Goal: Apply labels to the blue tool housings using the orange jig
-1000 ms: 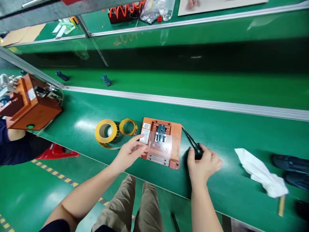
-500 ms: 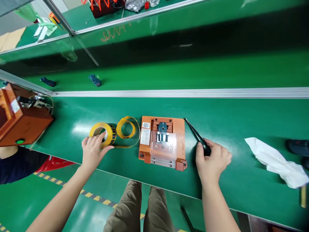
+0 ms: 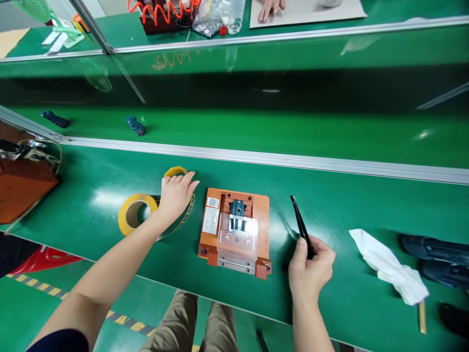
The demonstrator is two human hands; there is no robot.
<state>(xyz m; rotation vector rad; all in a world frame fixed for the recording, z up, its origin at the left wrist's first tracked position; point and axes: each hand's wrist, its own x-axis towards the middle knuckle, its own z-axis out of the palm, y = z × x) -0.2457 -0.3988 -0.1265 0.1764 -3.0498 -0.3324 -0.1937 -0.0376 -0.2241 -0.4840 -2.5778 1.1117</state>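
Note:
My left hand (image 3: pixel 176 196) lies over a loose coil of yellow label strip (image 3: pixel 176 170), its thumb and forefinger slightly apart. It hides much of the coil, and contact with the strip is hard to make out. Beside its wrist stands a roll of yellow tape (image 3: pixel 126 215), partly covered by my forearm. Black tweezers (image 3: pixel 300 220) are held in my right hand (image 3: pixel 311 266), tips pointing up and away over the bench. Between my hands sits an orange fixture (image 3: pixel 263 220) with a clear plate (image 3: pixel 238 239); a dark blue part (image 3: pixel 238 208) rests in it.
At right lie a crumpled white tissue (image 3: pixel 390 266) and dark tool-like housings (image 3: pixel 436 249). An aluminium rail (image 3: pixel 234 156) borders a green belt carrying two small dark blue parts (image 3: pixel 135 125). An orange box-like device (image 3: pixel 25 183) stands left. Beyond the belt, another person's hand (image 3: pixel 271 9) shows.
My left hand has moved from the tape roll, up and right, onto the coiled strip. My right hand still holds the tweezers, now tilted more upright. The view has shifted somewhat.

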